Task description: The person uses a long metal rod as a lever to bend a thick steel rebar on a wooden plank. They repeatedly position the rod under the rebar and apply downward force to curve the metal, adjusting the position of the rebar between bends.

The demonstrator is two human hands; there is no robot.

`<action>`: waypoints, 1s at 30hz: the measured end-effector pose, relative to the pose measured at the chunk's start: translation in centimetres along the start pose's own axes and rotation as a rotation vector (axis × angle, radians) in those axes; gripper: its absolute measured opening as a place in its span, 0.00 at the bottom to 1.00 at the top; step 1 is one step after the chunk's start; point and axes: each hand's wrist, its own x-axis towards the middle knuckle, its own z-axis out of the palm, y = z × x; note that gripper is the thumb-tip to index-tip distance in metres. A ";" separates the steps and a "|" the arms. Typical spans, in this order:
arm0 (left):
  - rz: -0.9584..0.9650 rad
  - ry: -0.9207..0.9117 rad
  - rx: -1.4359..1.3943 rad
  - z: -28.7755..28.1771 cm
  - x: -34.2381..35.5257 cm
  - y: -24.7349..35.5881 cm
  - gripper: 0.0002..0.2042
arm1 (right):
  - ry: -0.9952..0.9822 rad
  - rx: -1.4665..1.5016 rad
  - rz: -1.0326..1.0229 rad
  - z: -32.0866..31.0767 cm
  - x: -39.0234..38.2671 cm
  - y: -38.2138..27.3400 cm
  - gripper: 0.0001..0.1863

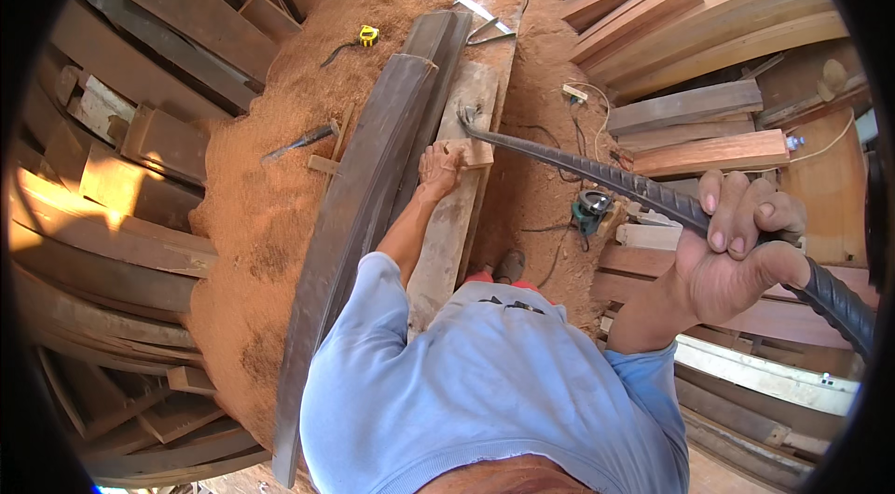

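My right hand is wrapped round a long dark crowbar with a ribbed shaft, held out at the right. The bar's hooked tip rests on a short pale board, beside what looks like a small nail or bent bit of metal. Fingers spread, my left hand lies on the near end of that board. Underneath is a longer narrow plank. Thick dark timbers lie just left of it, alongside my left forearm.
Sawdust covers the floor. A yellow tape measure and a dark-handled tool lie at left. A metal square sits at the plank's far end. A green power tool with cords is at right. Stacked lumber lines both sides.
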 end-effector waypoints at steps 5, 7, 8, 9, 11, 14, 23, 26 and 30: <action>0.299 0.587 -0.389 -10.0 -0.1 11.4 0.45 | 0.009 0.062 0.015 0.5 -1.2 -0.3 0.26; 0.369 0.636 -0.456 -13.2 0.1 15.0 0.38 | -0.001 0.049 0.005 1.4 -1.5 -0.3 0.26; 0.376 0.581 -0.523 -13.0 0.8 15.8 0.35 | -0.004 0.044 -0.012 1.8 -1.5 -0.5 0.25; 0.384 0.524 -0.590 -12.8 1.7 16.4 0.32 | -0.024 0.044 -0.002 2.1 -1.4 -0.6 0.25; 0.349 0.483 -0.712 -13.7 2.1 17.2 0.25 | -0.051 0.032 0.008 1.8 -0.5 -0.4 0.25; 0.449 0.504 -0.695 -13.8 1.7 16.7 0.23 | -0.028 0.021 -0.007 2.2 -0.2 -0.8 0.24; 0.429 0.497 -0.713 -13.4 0.6 16.2 0.29 | -0.055 -0.024 -0.056 1.7 -2.1 -1.0 0.24; 0.419 0.449 -0.652 -12.7 -0.1 15.9 0.27 | -0.060 0.027 -0.062 1.3 -4.5 -1.5 0.26; 0.499 0.463 -0.565 -11.7 -1.1 15.9 0.18 | -0.009 0.001 -0.086 0.1 -8.1 -2.2 0.28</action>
